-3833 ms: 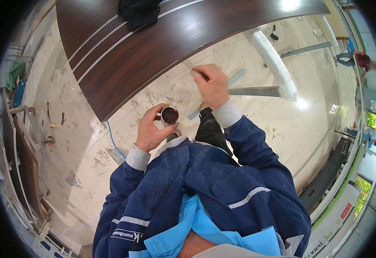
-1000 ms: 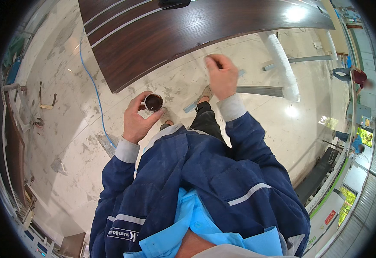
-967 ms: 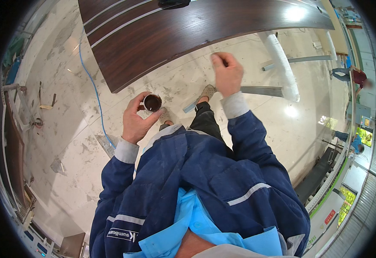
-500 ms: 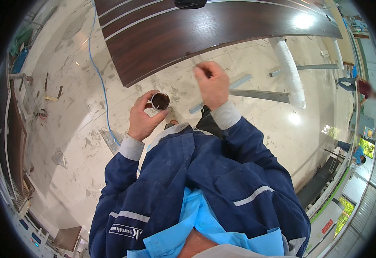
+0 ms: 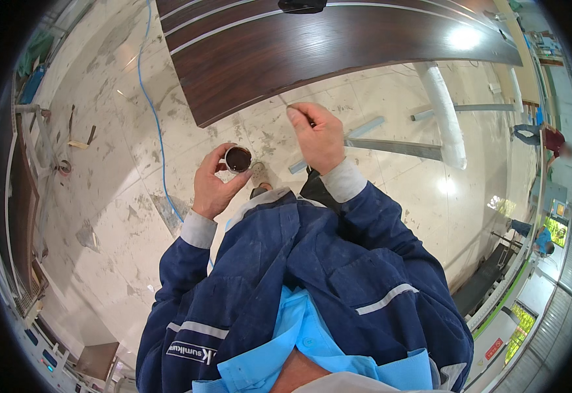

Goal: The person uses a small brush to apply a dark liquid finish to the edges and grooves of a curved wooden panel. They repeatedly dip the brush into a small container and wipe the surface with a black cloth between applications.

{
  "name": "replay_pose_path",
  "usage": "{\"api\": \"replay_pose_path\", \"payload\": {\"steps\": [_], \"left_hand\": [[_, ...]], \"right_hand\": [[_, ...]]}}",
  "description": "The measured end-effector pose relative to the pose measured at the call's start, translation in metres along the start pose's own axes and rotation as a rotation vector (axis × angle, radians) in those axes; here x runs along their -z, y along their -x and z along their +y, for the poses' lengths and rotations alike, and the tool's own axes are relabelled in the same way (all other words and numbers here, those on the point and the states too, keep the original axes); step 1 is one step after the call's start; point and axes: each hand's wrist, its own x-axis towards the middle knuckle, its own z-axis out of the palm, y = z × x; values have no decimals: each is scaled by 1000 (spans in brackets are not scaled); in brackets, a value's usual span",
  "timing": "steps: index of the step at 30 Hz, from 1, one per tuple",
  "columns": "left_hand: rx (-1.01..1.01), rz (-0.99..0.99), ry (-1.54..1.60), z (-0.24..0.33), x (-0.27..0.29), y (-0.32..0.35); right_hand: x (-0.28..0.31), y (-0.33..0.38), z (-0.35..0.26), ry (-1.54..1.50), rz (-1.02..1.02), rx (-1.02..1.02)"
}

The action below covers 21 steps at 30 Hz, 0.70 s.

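Observation:
My left hand (image 5: 213, 187) grips a small white-rimmed cup (image 5: 226, 159) between thumb and fingers. Dark brown liquid (image 5: 239, 159) shows inside it. To its right, my right hand (image 5: 320, 139) is closed in a pinch on a thin stick-like tool (image 5: 283, 98). The tool's tip points at the near edge of a large dark brown wood-grain panel (image 5: 260, 65), and I cannot tell whether it touches. Light lines run along the panel's far part, where a black object (image 5: 302, 5) lies.
A blue hose (image 5: 150, 108) runs along the stained tiled floor on the left. Under the panel are a white-wrapped leg (image 5: 444, 121) and grey metal bars (image 5: 397, 148). A rack (image 5: 34, 141) stands far left. Two people (image 5: 551, 141) are at the far right.
My right hand has shifted slightly left and down, with the tool's tip close by the panel edge. The cup in my left hand has moved a little left and down.

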Motion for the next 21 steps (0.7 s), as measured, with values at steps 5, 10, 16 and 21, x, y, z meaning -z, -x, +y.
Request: {"api": "replay_pose_path", "payload": {"steps": [5, 10, 16, 21], "left_hand": [[-10, -20, -5, 7, -4, -6], [-13, -44, -3, 21, -17, -15], [-11, -68, 3, 32, -32, -23], [-28, -85, -26, 36, -41, -27]], "right_hand": [[47, -22, 28, -23, 218, -122], [122, -66, 76, 31, 433, -163], [180, -104, 102, 41, 668, -131], [161, -92, 97, 53, 442, -52]]}}
